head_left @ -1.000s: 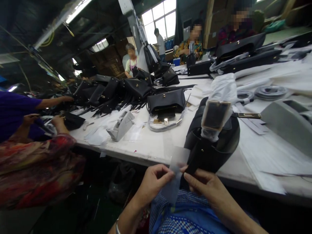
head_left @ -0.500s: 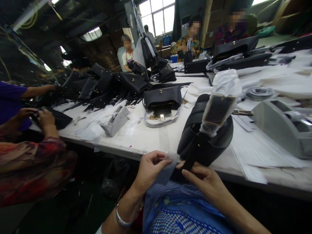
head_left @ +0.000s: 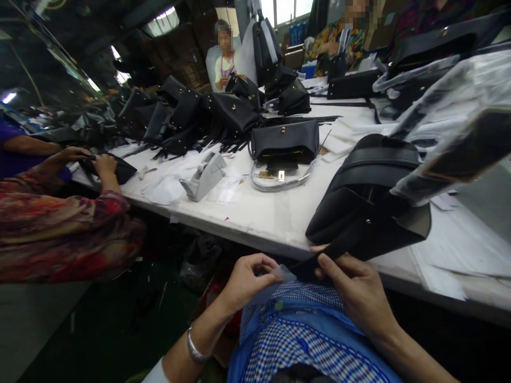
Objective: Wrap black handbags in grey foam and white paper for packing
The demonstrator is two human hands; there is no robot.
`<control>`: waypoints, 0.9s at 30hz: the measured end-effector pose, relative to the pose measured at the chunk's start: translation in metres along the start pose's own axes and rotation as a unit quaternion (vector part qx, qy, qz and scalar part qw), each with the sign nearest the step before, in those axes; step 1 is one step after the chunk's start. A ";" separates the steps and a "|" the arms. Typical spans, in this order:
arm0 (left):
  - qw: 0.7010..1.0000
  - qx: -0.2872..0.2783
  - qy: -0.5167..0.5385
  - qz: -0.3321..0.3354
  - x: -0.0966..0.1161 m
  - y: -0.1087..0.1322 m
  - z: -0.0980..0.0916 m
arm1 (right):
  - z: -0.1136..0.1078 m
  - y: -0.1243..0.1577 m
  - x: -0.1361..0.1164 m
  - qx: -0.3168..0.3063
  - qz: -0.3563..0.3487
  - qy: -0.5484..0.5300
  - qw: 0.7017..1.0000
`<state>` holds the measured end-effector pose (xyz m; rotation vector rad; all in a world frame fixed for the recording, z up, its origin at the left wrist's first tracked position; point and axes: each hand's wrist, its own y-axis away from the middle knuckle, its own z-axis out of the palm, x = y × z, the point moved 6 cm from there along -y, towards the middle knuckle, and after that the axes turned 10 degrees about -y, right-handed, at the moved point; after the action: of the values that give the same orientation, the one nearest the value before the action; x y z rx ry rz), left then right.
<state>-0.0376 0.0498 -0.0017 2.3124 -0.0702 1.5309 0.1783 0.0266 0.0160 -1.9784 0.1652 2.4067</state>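
Observation:
A thin translucent plastic sheet (head_left: 286, 273) is pinched between the thumb and fingers of my left hand (head_left: 251, 279), low in front of the table edge. My right hand (head_left: 355, 284) grips a black strap (head_left: 319, 260) between thumb and fingers, and the strap's near end lies close to the sheet. The strap runs up to a black handbag (head_left: 355, 213) that leans over the table edge, tilted to the right. From the bag a handle wrapped in clear plastic (head_left: 451, 165) sticks out to the upper right.
On the white table (head_left: 267, 221) stand a grey tape dispenser (head_left: 205, 175) and another black handbag (head_left: 284, 142). Black bags (head_left: 187, 119) are piled farther back. White sheets (head_left: 443, 250) lie at right. A co-worker's hands (head_left: 106, 165) hold a black item at left; other people sit behind.
The handbag and its wrapped handle have tipped to the right and come nearer the camera. The view has turned, and the plastic sheet now sits lower, with less of it showing.

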 end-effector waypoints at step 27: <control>0.986 0.017 0.140 0.094 0.081 -0.047 0.051 | -0.012 -0.007 -0.026 0.008 -0.029 -0.002 1.000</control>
<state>0.0518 0.0903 0.0411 2.1420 -0.1940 1.9502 0.1955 0.0339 0.0390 -1.9426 0.1253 2.3671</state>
